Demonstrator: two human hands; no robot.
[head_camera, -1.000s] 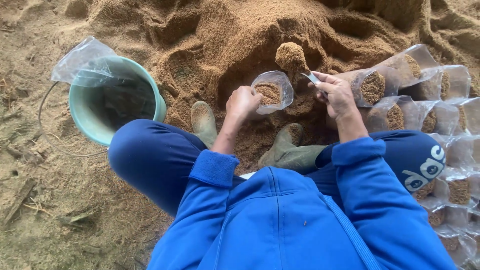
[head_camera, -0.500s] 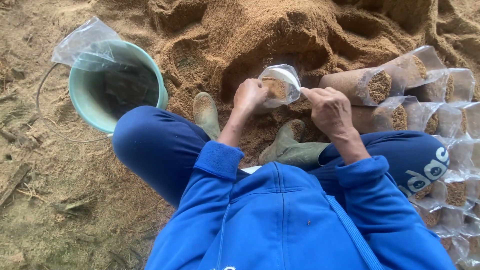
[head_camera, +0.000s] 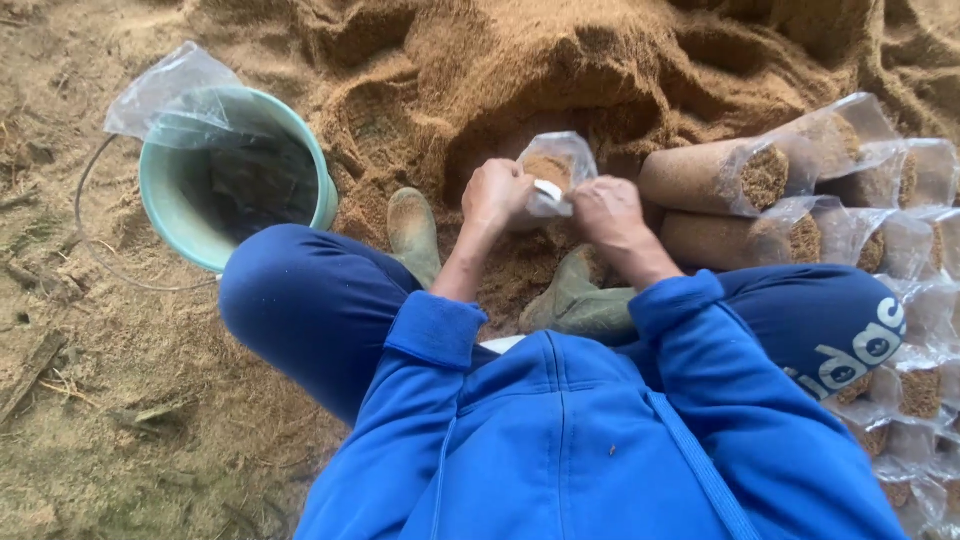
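My left hand (head_camera: 497, 195) and my right hand (head_camera: 606, 214) both grip the rim of a small clear plastic bag (head_camera: 556, 168) partly filled with brown sawdust. The bag stands upright between the hands, in front of a big heap of sawdust (head_camera: 520, 70). A small pale object sits between my fingers at the bag's edge; I cannot tell what it is. I squat in blue trousers and a blue top, with green boots (head_camera: 414, 232) planted in the sawdust.
A green bucket (head_camera: 190, 205) lined with loose clear plastic stands at the left on sandy ground. Several filled sawdust bags (head_camera: 715, 178) lie stacked on their sides at the right, running down the right edge.
My right hand has come down from scooping sawdust into the bag and now grips the bag's rim beside the left hand. The bag sits lower, closer to me.
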